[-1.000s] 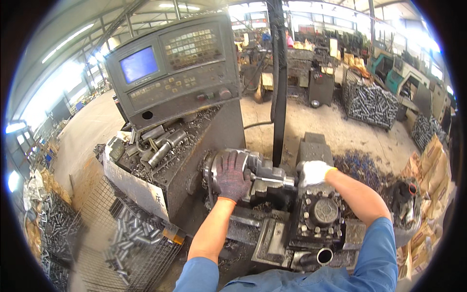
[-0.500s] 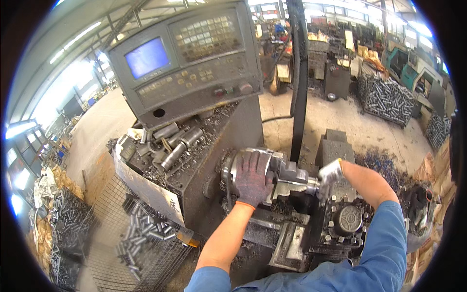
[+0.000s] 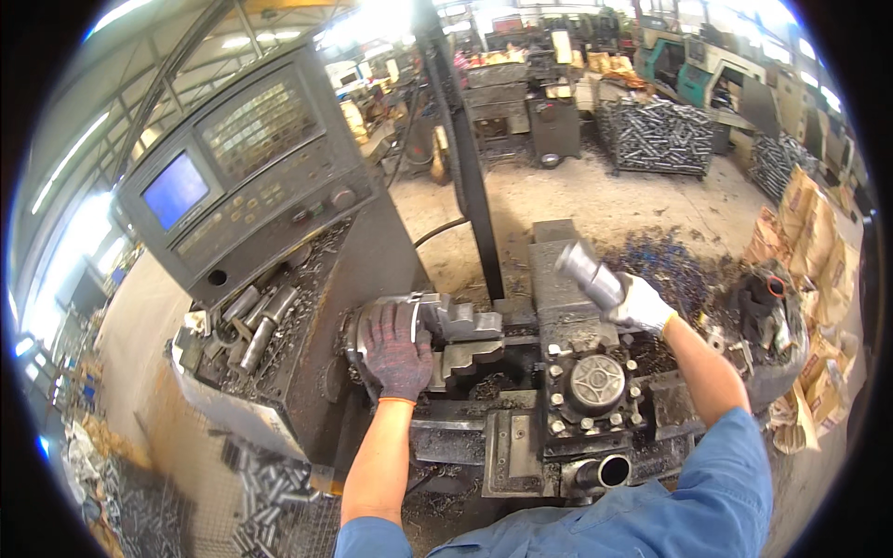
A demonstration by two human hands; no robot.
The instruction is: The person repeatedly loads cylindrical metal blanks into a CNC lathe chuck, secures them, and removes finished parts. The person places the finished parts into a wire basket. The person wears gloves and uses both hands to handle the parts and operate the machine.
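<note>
My left hand (image 3: pixel 394 349), in a dark knitted glove with an orange cuff, lies on the lathe chuck (image 3: pixel 423 312) with its fingers stretched out. Stepped chuck jaws (image 3: pixel 465 321) stick out to the right of it, with a gap between them. In a white glove, my right hand (image 3: pixel 642 305) is closed around the lower end of a shiny stepped metal cylinder (image 3: pixel 590 276). The cylinder is tilted up to the left, above the machine bed and apart from the jaws. Below it sits the tool turret (image 3: pixel 595 383), a round cap ringed by bolts.
A control panel (image 3: pixel 246 172) with a blue screen stands at left, above a ledge holding metal parts (image 3: pixel 263 325) and chips. Loose cylinders (image 3: pixel 274 493) lie in a mesh basket at lower left. A dark post (image 3: pixel 473 186) rises behind the chuck. Brown paper sacks (image 3: pixel 819 279) stand at right.
My right hand has drawn the metal cylinder out from the jaws to the right and tipped it up. My left hand stays on the chuck. The view has turned to the right.
</note>
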